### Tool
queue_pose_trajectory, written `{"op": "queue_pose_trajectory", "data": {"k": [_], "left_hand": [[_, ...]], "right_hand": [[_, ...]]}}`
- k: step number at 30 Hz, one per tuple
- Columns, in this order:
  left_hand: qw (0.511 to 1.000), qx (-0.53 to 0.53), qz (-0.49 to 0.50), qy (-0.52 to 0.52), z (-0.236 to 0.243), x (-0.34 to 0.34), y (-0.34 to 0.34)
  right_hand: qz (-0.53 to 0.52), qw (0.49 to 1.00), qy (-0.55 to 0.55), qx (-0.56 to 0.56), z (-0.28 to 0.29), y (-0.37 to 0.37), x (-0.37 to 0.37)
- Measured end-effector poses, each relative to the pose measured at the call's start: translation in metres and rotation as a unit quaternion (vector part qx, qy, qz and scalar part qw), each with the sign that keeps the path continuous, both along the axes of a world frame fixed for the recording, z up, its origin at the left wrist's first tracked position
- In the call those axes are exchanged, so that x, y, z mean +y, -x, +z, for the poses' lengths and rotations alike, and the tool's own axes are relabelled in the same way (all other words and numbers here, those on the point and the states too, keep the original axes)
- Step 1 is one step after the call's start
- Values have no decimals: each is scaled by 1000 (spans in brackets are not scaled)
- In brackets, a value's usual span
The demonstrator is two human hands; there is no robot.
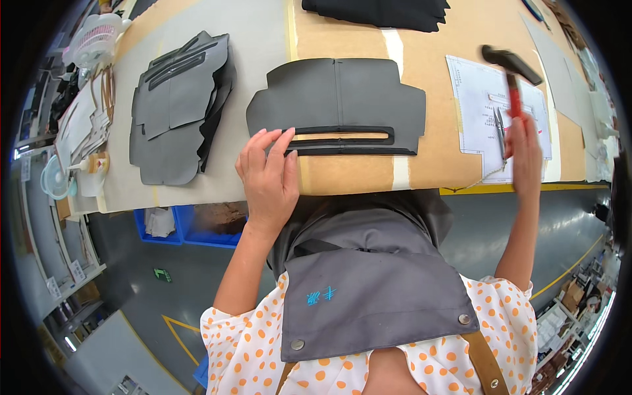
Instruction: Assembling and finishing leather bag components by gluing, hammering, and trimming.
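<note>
Grey slotted panel point(338, 99): we record the left hand point(268, 181) loosely spread at its near left part, right hand point(525, 151) wrapped around a red-handled hammer point(514, 89) at right.

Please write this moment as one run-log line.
left hand: on slotted grey panel | right hand: holding red-handled hammer | panel: flat on table

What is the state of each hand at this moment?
Left hand: open, touching the slotted dark panel.
Right hand: closed, holding the red-handled hammer.
</note>
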State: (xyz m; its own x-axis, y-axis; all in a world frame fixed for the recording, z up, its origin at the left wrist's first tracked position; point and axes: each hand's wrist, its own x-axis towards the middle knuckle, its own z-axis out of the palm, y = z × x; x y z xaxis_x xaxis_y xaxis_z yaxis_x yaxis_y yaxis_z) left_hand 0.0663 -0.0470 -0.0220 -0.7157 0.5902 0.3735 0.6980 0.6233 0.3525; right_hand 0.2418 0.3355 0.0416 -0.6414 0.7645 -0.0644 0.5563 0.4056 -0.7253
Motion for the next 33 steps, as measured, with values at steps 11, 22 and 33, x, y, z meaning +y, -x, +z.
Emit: {"op": "queue_pose_trajectory", "data": {"k": [11, 22, 33], "left_hand": [[997, -24, 17, -65, -21, 7, 12], [998, -3, 29, -53, -23, 7, 10], [998, 12, 17, -57, -27, 8, 12]], "right_hand": [[383, 906, -64, 169, 9, 35, -129], [376, 924, -74, 5, -5, 45, -132], [405, 902, -100, -116, -15, 38, -124]]}}
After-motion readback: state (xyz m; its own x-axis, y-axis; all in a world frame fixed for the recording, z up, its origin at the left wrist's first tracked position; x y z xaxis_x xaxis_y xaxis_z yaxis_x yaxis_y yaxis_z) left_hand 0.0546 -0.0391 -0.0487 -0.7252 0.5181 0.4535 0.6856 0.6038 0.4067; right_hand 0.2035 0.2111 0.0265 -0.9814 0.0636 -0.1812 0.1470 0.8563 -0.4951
